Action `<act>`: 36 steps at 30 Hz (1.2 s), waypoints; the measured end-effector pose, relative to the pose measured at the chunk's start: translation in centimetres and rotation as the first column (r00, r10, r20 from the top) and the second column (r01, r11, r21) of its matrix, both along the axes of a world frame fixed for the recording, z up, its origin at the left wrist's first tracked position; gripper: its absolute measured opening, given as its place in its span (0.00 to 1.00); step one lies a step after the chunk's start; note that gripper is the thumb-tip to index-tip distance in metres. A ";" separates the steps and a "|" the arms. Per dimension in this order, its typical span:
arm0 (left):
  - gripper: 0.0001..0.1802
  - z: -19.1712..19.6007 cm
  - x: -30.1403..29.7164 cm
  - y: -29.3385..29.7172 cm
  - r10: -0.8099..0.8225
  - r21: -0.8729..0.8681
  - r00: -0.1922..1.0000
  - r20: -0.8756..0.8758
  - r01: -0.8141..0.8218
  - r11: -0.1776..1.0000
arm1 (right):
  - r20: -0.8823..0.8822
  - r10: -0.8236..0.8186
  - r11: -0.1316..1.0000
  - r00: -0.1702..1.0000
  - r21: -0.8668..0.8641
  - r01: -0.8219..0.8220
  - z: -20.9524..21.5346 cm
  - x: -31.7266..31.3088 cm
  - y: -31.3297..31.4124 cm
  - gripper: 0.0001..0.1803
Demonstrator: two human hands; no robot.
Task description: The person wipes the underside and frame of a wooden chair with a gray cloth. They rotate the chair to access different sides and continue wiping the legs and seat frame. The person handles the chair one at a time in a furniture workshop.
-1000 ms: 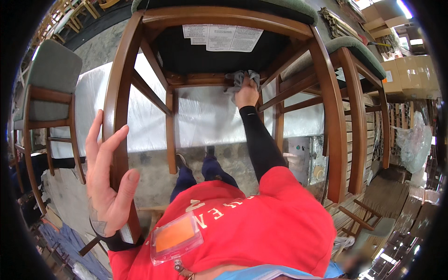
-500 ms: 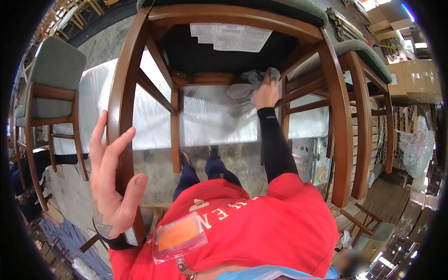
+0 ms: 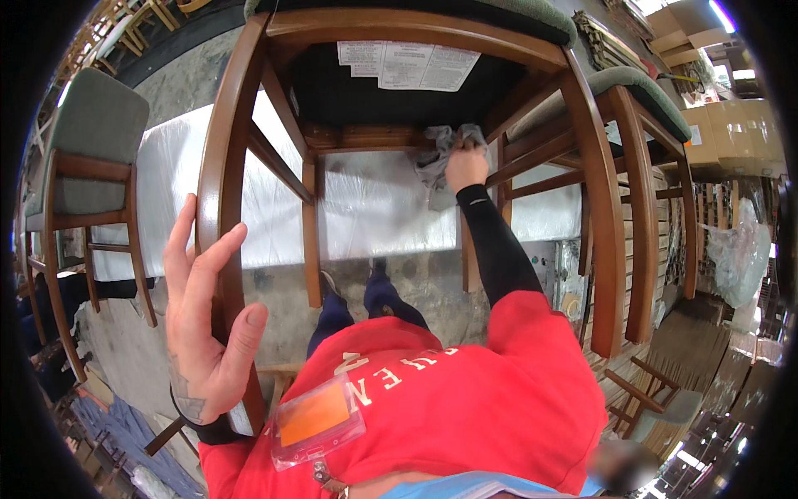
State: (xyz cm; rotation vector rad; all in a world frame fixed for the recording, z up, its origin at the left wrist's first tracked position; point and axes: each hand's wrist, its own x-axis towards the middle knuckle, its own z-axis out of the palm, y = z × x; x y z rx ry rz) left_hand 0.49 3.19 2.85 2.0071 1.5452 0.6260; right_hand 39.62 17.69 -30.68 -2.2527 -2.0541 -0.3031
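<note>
Overturned in front of me is a brown wooden chair [image 3: 416, 32] with a dark underside and paper labels [image 3: 426, 65] on it. My right hand [image 3: 467, 169] is closed around a crumpled grey cloth [image 3: 434, 166] at the far right corner of the chair's frame, pressing it by the rail; the fingertips are partly hidden. At the near left chair leg [image 3: 218, 175], my left hand [image 3: 206, 333] rests with its fingers stretched out and thumb apart. Its palm side lies against the wood, and it holds nothing.
A similar chair [image 3: 640, 183] stands close on the right, and another grey-backed chair [image 3: 91, 175] on the left. Behind is a plastic-wrapped surface [image 3: 374, 208]. Cardboard boxes [image 3: 740, 137] are stacked at the far right. A small chair [image 3: 665, 412] lies lower right.
My right hand has shifted slightly left and nearer, and the cloth in it is more bunched up. The left hand stays at the chair leg.
</note>
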 end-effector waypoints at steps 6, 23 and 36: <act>0.31 -0.2 0.2 0.0 0.024 0.011 0.999 0.035 -0.025 1.000 | -0.016 -0.029 0.978 0.999 -0.209 0.025 0.7 1.0 0.7 0.09; 0.30 -0.2 0.2 0.4 0.030 0.010 1.000 0.006 -0.030 0.999 | -0.724 -0.117 0.988 0.680 -0.016 0.152 -3.4 -8.9 -2.7 0.42; 0.30 -0.3 0.3 -0.2 0.092 -0.023 0.995 0.030 -0.091 0.996 | -0.671 0.297 0.955 0.679 0.229 -0.191 -2.4 -25.4 2.8 0.37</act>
